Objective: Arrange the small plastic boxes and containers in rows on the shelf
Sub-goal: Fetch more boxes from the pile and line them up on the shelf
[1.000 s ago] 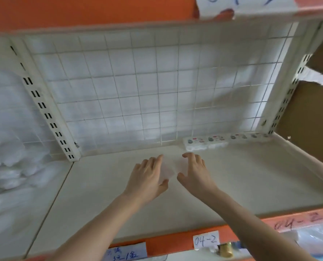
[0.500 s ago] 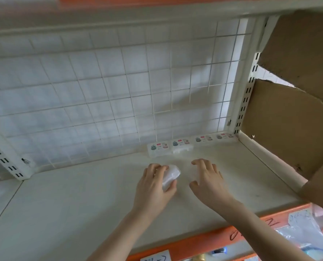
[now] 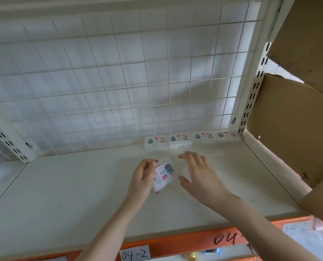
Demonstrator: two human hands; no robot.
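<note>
- Head view: left hand (image 3: 142,180) is gripping a small clear labelled box (image 3: 163,174), holding it tilted above the mid shelf (image 3: 62,194).
- Right hand (image 3: 198,173) is hovering just beside it, fingers spread and holding nothing.
- Four boxes (image 3: 191,139) are already sitting in a row along the back grid, at the right corner; the row is barely begun and most of the shelf is waiting.

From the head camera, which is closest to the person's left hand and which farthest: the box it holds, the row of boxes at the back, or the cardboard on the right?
1. Box, held in the left hand.
2. Row of boxes, at the back against the wire grid.
3. Cardboard, far right side of the shelf.
</note>
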